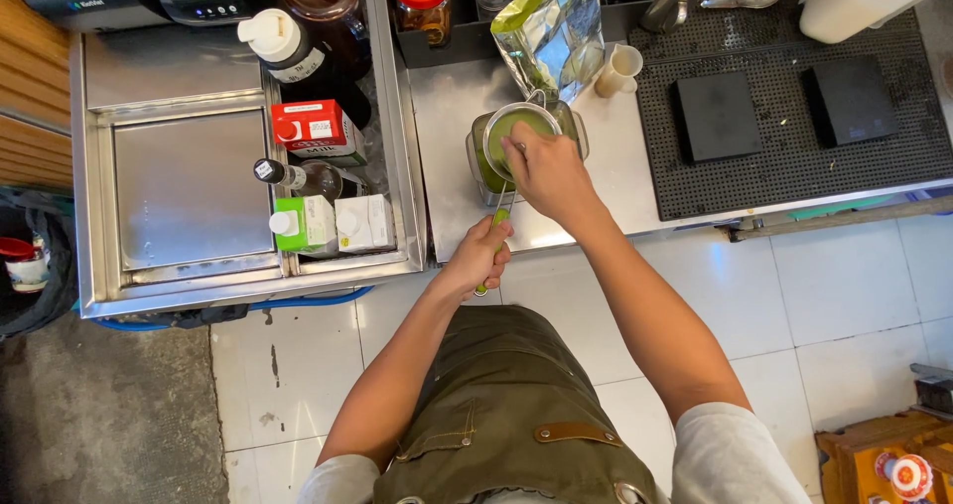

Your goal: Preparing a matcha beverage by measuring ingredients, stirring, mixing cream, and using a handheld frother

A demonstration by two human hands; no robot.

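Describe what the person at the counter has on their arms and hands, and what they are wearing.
Both arms are bare from the short light grey sleeves down. The left hand and right hand wear no gloves, rings or watch that I can see. An olive-green apron with a brown leather tab and metal rivets covers the front.

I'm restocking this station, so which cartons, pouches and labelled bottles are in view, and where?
Foil pouch: silver-green, open, behind the strainer.
Red carton: boxy, white label, in the left bin.
Green-white carton: front of bin.
White carton: beside it.
Red-lidded jar: white label, back tray.
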